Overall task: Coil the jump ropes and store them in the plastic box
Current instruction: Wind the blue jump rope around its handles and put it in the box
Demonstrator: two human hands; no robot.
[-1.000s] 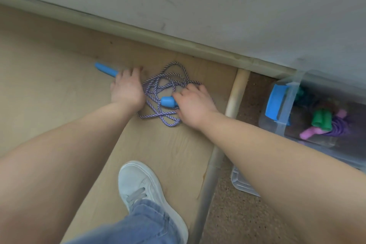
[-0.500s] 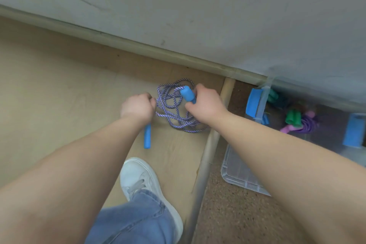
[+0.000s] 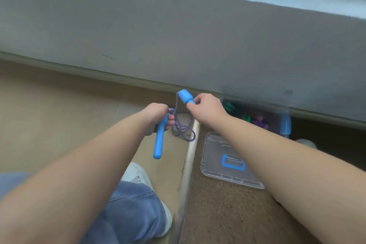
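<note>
Left of the plastic box [image 3: 276, 112]: plywood floor [image 3: 59, 125], grey wall [image 3: 178, 35]. Left hand [image 3: 156, 115] grips near handle [image 3: 159, 142], pointing down; right hand [image 3: 206, 109] pinches far handle [image 3: 186, 96], upward.

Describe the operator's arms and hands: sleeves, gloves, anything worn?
Both forearms are bare, with no sleeves in view. The left hand and right hand are ungloved; no watch, band or ring shows, though the frame is blurred. Also worn: blue jeans and a white sneaker.

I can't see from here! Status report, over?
Left hand grips blue handle, right hand holds other handle. Rope hangs loose. Plastic box open, lid aside.
</note>
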